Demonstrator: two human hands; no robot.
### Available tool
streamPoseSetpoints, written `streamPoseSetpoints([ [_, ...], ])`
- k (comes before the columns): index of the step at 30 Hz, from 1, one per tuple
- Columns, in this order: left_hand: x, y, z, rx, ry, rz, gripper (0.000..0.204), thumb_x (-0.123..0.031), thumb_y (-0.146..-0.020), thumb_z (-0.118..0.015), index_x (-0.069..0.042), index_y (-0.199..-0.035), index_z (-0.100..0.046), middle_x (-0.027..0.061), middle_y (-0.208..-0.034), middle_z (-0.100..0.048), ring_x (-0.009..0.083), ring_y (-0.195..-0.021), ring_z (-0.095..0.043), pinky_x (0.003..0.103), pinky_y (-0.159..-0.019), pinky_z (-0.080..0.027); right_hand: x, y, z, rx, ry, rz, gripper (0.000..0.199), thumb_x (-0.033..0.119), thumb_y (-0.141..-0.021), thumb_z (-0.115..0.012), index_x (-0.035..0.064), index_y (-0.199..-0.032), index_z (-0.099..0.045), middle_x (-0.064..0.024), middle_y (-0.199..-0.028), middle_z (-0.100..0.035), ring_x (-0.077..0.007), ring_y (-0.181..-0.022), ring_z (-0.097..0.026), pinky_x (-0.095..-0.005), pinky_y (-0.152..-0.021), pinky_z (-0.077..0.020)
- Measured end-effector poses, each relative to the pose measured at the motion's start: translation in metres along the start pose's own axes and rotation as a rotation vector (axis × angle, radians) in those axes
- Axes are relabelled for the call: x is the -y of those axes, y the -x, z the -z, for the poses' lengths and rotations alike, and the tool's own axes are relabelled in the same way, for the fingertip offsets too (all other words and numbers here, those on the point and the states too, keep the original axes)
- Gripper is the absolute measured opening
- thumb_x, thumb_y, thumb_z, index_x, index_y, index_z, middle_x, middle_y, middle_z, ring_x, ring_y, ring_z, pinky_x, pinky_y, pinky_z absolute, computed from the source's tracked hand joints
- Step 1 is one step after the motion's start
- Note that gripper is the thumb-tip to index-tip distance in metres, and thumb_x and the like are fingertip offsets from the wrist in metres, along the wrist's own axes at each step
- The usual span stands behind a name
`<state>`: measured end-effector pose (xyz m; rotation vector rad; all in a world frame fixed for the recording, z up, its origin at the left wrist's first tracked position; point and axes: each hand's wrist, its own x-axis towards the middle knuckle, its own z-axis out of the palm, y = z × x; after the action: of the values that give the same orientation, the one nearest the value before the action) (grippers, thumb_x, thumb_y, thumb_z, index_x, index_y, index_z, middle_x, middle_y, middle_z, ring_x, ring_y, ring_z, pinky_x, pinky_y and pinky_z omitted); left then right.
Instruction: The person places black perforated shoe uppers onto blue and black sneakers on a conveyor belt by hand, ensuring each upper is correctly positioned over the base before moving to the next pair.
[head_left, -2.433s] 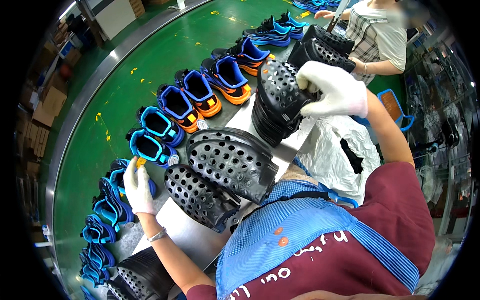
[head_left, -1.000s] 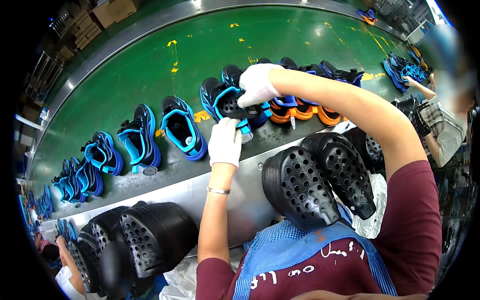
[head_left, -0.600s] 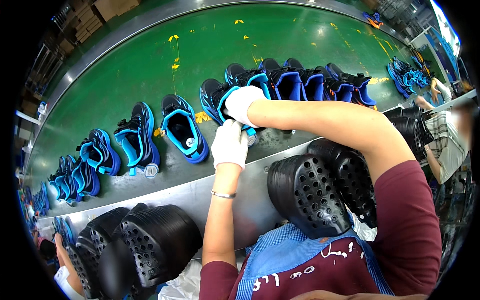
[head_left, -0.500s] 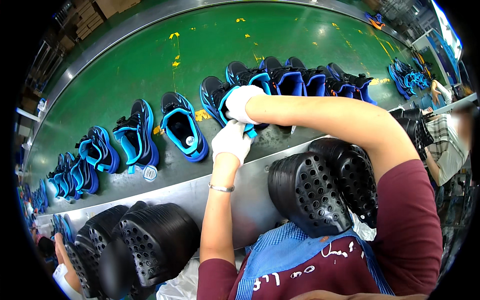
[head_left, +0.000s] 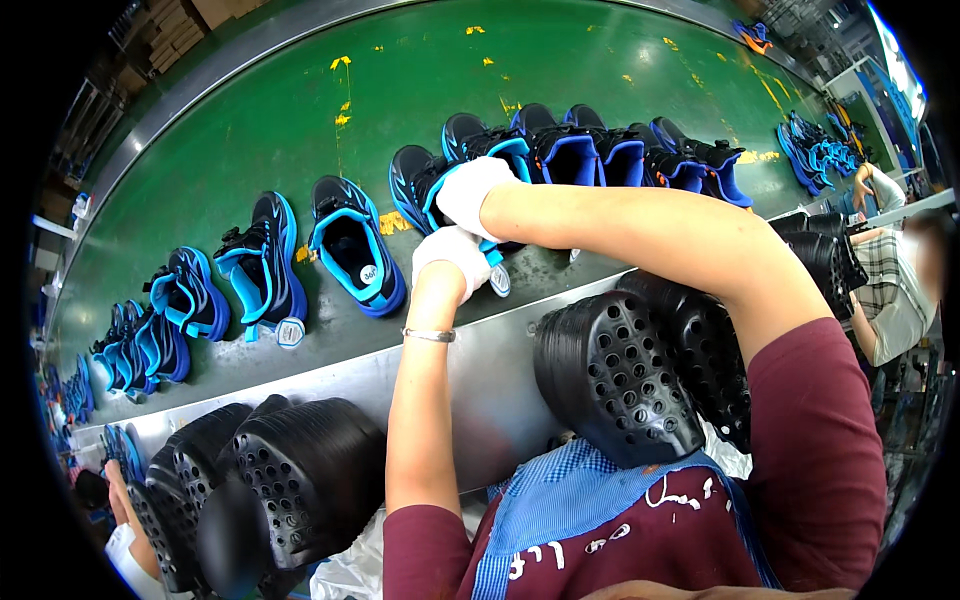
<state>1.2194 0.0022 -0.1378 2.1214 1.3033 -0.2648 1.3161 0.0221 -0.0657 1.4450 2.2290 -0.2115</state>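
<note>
A black sneaker [head_left: 411, 178] with a bright blue collar and blue sole stands on the green conveyor surface, its toe pointing away from me. My right hand [head_left: 476, 196], in a white glove, curls over its opening and covers much of the collar. Just below it, my left hand [head_left: 452, 260], gloved too, closes at the heel end, where a light blue tab shows beside the fingers. Both hands grip the sneaker, though most fingertips are hidden. A round white tag [head_left: 499, 281] hangs by the heel.
More sneakers [head_left: 356, 250] line the green belt [head_left: 250, 130] on both sides. Along the metal ledge [head_left: 480, 400] sit black perforated shoe-tree stacks, one group left [head_left: 310, 470], another right [head_left: 615, 380]. Co-workers sit at far right [head_left: 880, 290] and lower left [head_left: 130, 530].
Both hands and the sneaker have shifted slightly left in the picture, along with the rest of the scene. The left hand has turned a little, and a tag now shows by the heel.
</note>
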Motion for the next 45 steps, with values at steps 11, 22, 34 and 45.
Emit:
streamPoseSetpoints([
  [11,0.010,-0.002,-0.016,-0.086,0.004,-0.057,0.040,-0.042,-0.084,-0.060,-0.009,-0.102,-0.072,0.0184,-0.105,-0.068,0.0348,-0.098,-0.065,0.042,-0.085,-0.052,0.004,0.003,0.008,-0.097,0.090,0.130,0.021,0.010,-0.075,-0.066,0.0063,-0.094,-0.075,-0.0130,-0.093,-0.073,-0.0290,-0.088,-0.071,-0.0379,-0.073,-0.0561],
  [22,0.000,0.015,-0.007,-0.140,-0.024,-0.128,0.045,-0.044,-0.083,-0.061,-0.003,-0.100,-0.067,0.0226,-0.101,-0.066,0.0403,-0.097,-0.061,0.044,-0.086,-0.048,-0.018,0.024,0.025,-0.125,-0.170,0.053,0.033,0.033,-0.081,-0.063,0.0037,-0.093,-0.073,-0.0166,-0.092,-0.071,-0.0342,-0.086,-0.069,-0.0425,-0.076,-0.0548],
  [34,0.024,0.020,0.013,-0.702,0.365,0.189,0.062,-0.031,-0.075,-0.077,0.002,-0.121,-0.051,0.0208,-0.114,-0.060,0.0214,-0.085,-0.067,0.034,-0.066,-0.055,-0.095,0.309,-0.008,-0.627,-0.313,-0.027,0.025,0.029,-0.088,-0.061,0.0072,-0.099,-0.065,-0.0127,-0.082,-0.064,-0.0306,-0.082,-0.064,-0.0404,-0.073,-0.0513],
  [45,-0.005,-0.003,0.027,-0.382,0.103,0.364,0.051,-0.038,-0.078,-0.073,0.002,-0.108,-0.067,0.0244,-0.107,-0.068,0.0377,-0.096,-0.066,0.041,-0.083,-0.052,-0.070,0.410,-0.084,-0.801,-0.724,-0.524,0.022,0.010,-0.080,-0.068,0.0013,-0.100,-0.068,-0.0132,-0.082,-0.067,-0.0272,-0.075,-0.065,-0.0342,-0.068,-0.0509],
])
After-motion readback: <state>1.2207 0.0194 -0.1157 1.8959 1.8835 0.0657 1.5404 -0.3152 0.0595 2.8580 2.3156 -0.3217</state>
